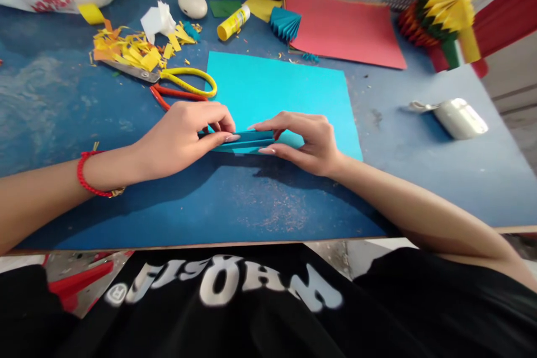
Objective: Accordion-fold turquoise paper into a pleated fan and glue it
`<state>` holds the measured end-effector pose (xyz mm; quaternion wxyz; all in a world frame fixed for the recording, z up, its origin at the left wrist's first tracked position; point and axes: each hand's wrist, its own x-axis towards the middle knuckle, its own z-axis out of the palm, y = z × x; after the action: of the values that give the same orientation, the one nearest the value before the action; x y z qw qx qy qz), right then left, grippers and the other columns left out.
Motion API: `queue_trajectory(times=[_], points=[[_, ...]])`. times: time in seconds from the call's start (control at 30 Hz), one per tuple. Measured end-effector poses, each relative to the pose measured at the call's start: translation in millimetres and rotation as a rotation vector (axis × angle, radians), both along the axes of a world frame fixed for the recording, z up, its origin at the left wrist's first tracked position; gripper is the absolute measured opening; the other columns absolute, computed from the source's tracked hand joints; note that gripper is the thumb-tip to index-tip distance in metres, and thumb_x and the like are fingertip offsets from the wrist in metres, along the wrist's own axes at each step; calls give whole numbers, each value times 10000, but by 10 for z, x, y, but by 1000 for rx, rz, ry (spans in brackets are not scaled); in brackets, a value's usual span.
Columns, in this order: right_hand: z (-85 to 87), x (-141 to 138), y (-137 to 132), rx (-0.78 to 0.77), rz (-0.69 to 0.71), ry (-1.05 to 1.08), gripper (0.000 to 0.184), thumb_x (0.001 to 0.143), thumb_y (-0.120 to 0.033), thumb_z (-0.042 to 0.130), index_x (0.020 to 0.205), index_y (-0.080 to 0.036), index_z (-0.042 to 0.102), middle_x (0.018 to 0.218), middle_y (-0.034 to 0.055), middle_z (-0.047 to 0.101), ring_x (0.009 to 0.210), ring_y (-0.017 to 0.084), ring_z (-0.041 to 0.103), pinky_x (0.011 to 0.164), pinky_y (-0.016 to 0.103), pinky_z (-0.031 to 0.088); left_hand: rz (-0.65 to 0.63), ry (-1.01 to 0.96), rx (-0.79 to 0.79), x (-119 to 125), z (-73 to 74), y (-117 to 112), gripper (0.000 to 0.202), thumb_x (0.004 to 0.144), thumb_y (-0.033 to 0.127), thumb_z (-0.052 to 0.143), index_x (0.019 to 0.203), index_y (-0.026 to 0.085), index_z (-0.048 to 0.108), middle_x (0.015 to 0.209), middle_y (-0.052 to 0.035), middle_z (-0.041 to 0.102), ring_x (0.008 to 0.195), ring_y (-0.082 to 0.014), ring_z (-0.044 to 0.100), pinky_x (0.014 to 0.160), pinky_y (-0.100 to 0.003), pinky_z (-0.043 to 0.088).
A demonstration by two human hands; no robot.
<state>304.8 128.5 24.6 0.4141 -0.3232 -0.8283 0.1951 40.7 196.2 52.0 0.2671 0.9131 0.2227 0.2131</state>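
Both hands grip a narrow strip of pleated blue paper (251,139) above the near edge of a flat turquoise sheet (285,81). My left hand (195,131) pinches the strip's left end between thumb and fingers. At its right end, my right hand (306,139) closes on the strip with the thumb along the near side and fingers on the far side. Scissors (184,83) with one yellow and one red handle lie just beyond my left hand, partly beside the sheet. The folds under my fingers are hidden.
Yellow and orange paper scraps (130,49) lie behind the scissors. Farther back are a glue stick (233,23), a folded blue fan (286,24) and red paper (344,28). A white case (460,118) sits at right, near a pleated paper ornament (444,11).
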Motion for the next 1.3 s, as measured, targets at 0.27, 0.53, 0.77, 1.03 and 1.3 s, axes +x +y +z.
queue_trajectory(times=[0.27, 0.53, 0.77, 1.03, 1.3], points=[[54, -99, -94, -386, -57, 282, 213, 906, -363, 814, 948, -155, 800, 782, 10, 772, 633, 106, 708, 609, 215, 580, -91, 50, -601, 17, 66, -52, 358, 1065, 522, 552, 1096, 201, 706, 797, -10, 780, 592, -140, 706, 541, -204, 516], [81, -164, -153, -522, -87, 359, 254, 856, -404, 857, 834, -161, 788, 723, 4, 762, 544, 99, 672, 506, 199, 538, -194, 117, -750, 46, 127, -104, 251, 1006, 327, 674, 817, 171, 726, 669, -8, 755, 448, -116, 652, 459, -166, 501], [60, -180, -141, -489, 17, 283, 268, 864, -387, 855, 947, -144, 779, 722, -12, 745, 596, 91, 683, 546, 187, 534, -196, 131, -697, 75, 153, -108, 320, 1016, 400, 647, 799, 188, 747, 564, 17, 683, 393, -93, 582, 382, -156, 402], [99, -105, -124, -484, -84, 286, 208, 885, -365, 835, 935, -171, 778, 700, -29, 730, 580, 100, 679, 542, 210, 539, -177, 133, -421, 8, 76, -2, 306, 1027, 450, 613, 1103, 208, 784, 667, 12, 689, 491, -99, 571, 493, -197, 440], [82, -122, -146, -309, -124, 111, 345, 951, -475, 754, 751, -202, 683, 627, -33, 675, 523, 99, 594, 527, 252, 472, -110, 28, -182, 11, 29, -71, 268, 1006, 441, 648, 990, 211, 785, 794, 1, 712, 705, -145, 630, 665, -258, 444]])
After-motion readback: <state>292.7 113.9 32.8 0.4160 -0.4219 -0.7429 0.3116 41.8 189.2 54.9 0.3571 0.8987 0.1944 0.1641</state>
